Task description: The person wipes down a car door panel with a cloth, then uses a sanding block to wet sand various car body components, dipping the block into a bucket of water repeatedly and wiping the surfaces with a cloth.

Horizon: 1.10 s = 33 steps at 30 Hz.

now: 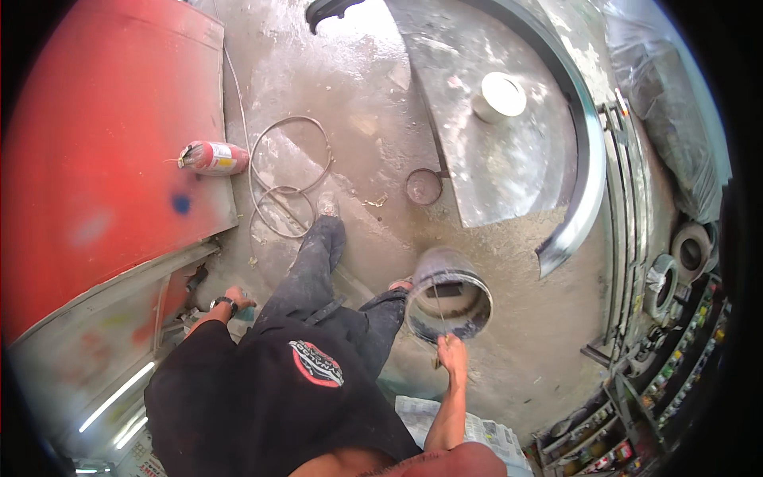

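Note:
My left hand (242,300), with a dark watch at the wrist, hangs beside my thigh near the red panel (103,151), fingers loosely apart and nothing visible in them. My right hand (451,352) is closed on the wire handle (440,316) of a round bucket (435,262). The bucket sits by my right foot; a dark rectangular object (445,289) shows inside it.
A red extinguisher (218,159) lies beside looped hose (290,119). Right: a curved trim piece (588,159), metal sheet (509,183) with white can (501,99), long rails (620,238), tyres (690,256) and shelves of small containers (675,358). Newspapers (485,437) lie behind me.

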Each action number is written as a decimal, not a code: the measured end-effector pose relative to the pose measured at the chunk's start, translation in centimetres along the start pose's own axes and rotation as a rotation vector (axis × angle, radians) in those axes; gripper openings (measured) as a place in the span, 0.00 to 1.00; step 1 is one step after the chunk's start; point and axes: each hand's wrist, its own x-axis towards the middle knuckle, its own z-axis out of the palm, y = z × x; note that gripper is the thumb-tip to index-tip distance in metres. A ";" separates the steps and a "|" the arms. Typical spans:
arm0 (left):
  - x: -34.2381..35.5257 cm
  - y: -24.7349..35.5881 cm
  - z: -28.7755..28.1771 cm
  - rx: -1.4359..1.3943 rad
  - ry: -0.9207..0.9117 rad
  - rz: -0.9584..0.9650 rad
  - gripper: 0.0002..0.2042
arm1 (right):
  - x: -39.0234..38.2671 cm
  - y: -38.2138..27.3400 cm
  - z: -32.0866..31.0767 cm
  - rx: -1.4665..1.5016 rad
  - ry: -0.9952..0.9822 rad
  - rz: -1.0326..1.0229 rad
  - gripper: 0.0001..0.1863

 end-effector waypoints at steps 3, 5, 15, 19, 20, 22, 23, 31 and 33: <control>4.6 -0.5 -2.3 -0.129 -0.003 0.022 0.19 | 1.6 -8.8 0.3 0.022 -0.068 -0.066 0.21; 6.7 -1.0 -3.8 -0.233 0.019 0.040 0.18 | 3.8 -14.5 0.0 0.055 -0.099 -0.082 0.21; 12.0 -1.9 -17.1 -0.714 0.063 0.142 0.12 | 19.6 -39.6 -2.7 0.180 -0.060 -0.359 0.28; 12.6 0.4 -22.4 -0.713 0.242 0.221 0.13 | 27.0 -48.6 -0.6 0.159 -0.041 -0.394 0.33; 12.3 1.2 -23.5 -0.705 0.244 0.235 0.15 | 28.6 -51.0 0.1 0.122 -0.076 -0.387 0.34; 11.0 3.4 -24.9 -0.642 0.237 0.275 0.17 | 31.9 -53.3 2.0 0.139 -0.057 -0.384 0.33; 10.4 4.3 -25.3 -0.586 0.236 0.293 0.19 | 33.2 -54.0 2.7 0.163 -0.012 -0.324 0.33; 12.0 0.6 -29.1 -0.453 0.154 0.168 0.15 | 44.2 -57.4 4.0 0.320 0.149 -0.249 0.30; 14.0 1.0 -32.8 -0.455 0.143 0.162 0.15 | 46.4 -58.2 4.8 0.291 0.183 -0.199 0.30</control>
